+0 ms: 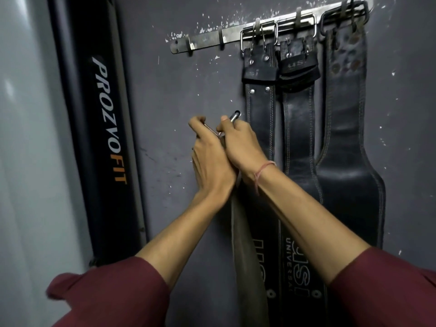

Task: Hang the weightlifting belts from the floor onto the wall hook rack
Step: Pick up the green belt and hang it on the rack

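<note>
Belt: tan leather, steel buckle

Dim, flat indoor light; soft sheen on the left panel, wide-angle bending and blur at edges

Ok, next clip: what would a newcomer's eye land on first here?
Both hands meeting mid-frame: the left hand and right hand grip the metal buckle of a belt that hangs below them. Up right, three black belts already hang from the hook rack, whose two left hooks are free. Far left stands a black upright lettered PROZVOFIT.
</note>
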